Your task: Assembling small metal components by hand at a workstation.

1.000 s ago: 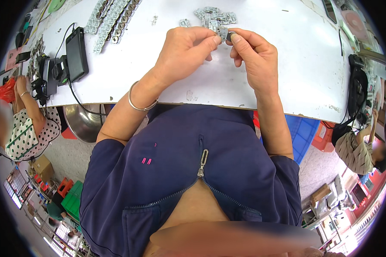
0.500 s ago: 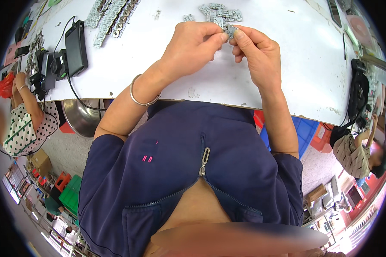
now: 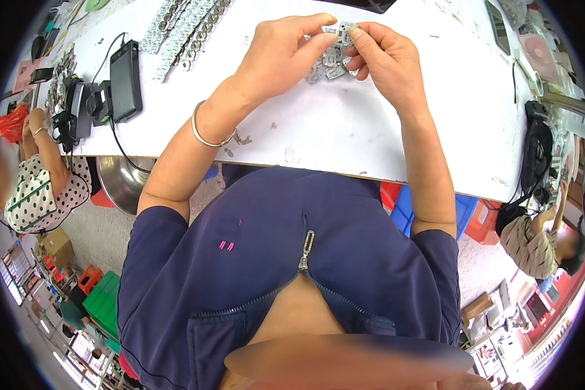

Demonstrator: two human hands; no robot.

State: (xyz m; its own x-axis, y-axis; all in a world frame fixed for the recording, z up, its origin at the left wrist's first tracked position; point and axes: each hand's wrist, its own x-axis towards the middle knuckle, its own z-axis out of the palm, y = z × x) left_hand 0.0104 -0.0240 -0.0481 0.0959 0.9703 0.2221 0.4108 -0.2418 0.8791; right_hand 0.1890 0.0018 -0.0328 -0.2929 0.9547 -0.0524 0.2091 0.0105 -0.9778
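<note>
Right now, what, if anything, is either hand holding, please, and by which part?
The right hand pinches a small grey piece by its right edge; the left hand seems empty.

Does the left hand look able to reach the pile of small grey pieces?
Probably yes: the left hand is near the pile, thumb and forefinger apart, and nothing visible blocks it.

Right grip (image 3: 387, 62): free surface (image 3: 465, 107) toward four o'clock. Left grip (image 3: 279, 55): strips (image 3: 183, 42) obstruct nine o'clock, a black device (image 3: 125, 81) beyond.

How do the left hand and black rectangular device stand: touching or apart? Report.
Apart. The head view shows white tabletop between the left hand and black rectangular device.
</note>
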